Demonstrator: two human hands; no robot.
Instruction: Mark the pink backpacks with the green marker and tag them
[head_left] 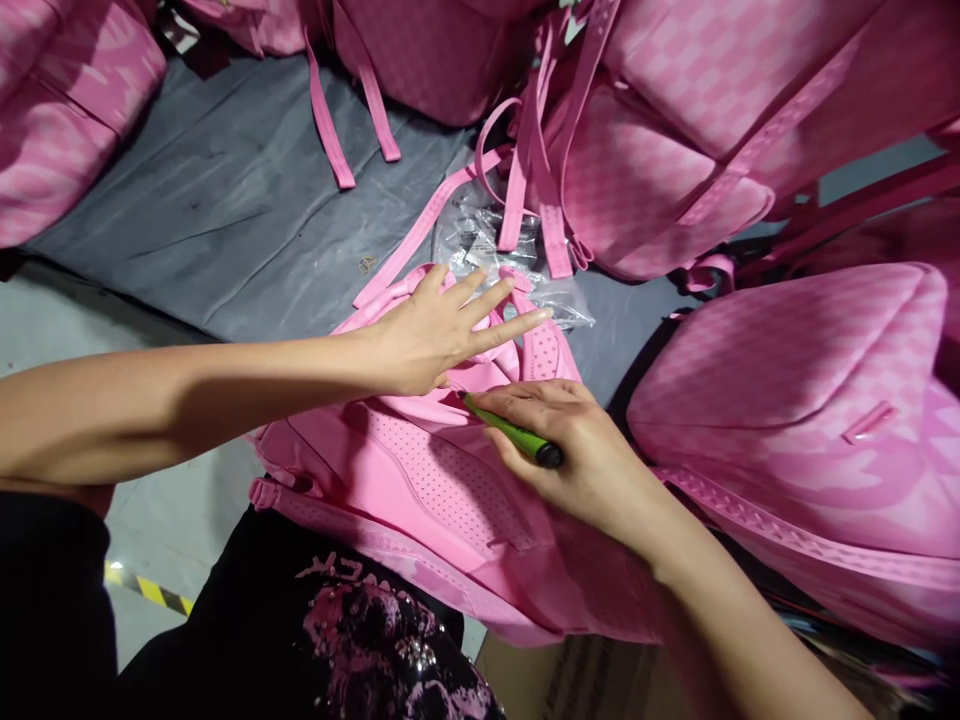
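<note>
A pink backpack (pixel 442 490) lies back-side up on my lap, its perforated padding facing me. My left hand (pixel 442 325) rests flat on its upper part with fingers spread, open, holding the fabric down near the straps. My right hand (pixel 570 440) is closed around a green pen-like tool (pixel 517 437) with a black end, its tip touching the backpack just under my left hand.
Several more pink checkered backpacks (pixel 787 400) surround the grey cloth (pixel 225 220) on the floor. A crinkled clear plastic bag (pixel 480 245) lies beyond my left hand, under loose pink straps (pixel 525 190). A yellow-black floor stripe (pixel 150 592) shows at lower left.
</note>
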